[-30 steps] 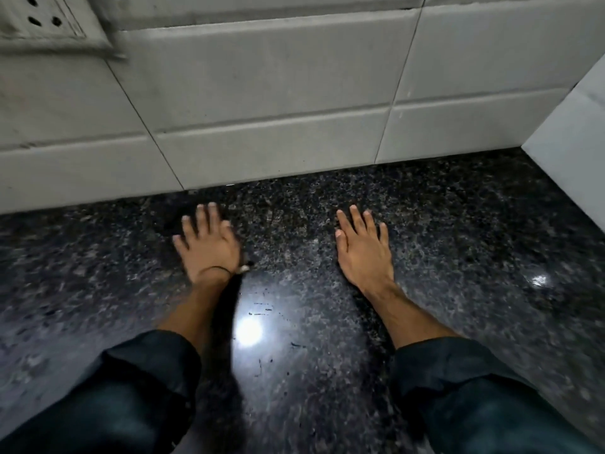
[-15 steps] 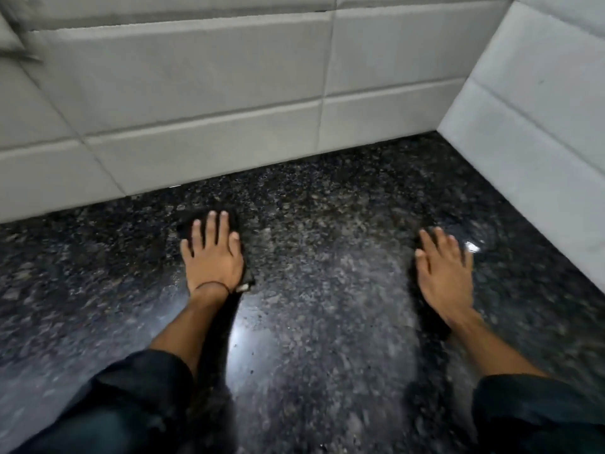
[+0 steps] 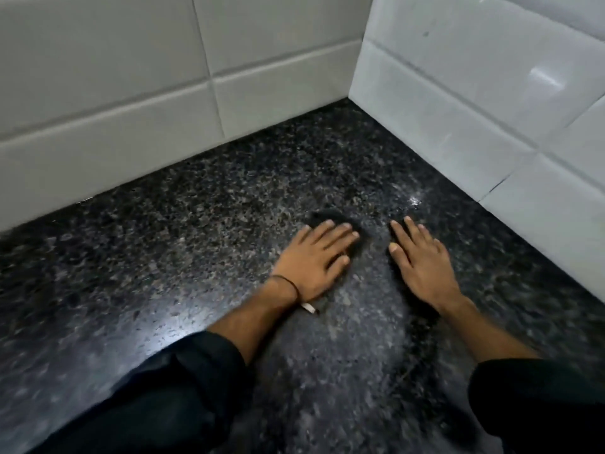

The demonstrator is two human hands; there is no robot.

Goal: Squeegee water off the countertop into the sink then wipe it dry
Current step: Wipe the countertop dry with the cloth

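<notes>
Your dark sleeves (image 3: 183, 388) fill the lower frame. Above them, at centre right, your left hand (image 3: 314, 260) lies flat with fingers spread, pressing a dark cloth (image 3: 330, 217) (only its edge shows past the fingertips) onto the black speckled granite countertop (image 3: 163, 257). Just beside it, your right hand (image 3: 422, 263) rests palm-down, fingers open, holding nothing. White tiled walls (image 3: 131, 77) meet in the corner at upper right.
</notes>
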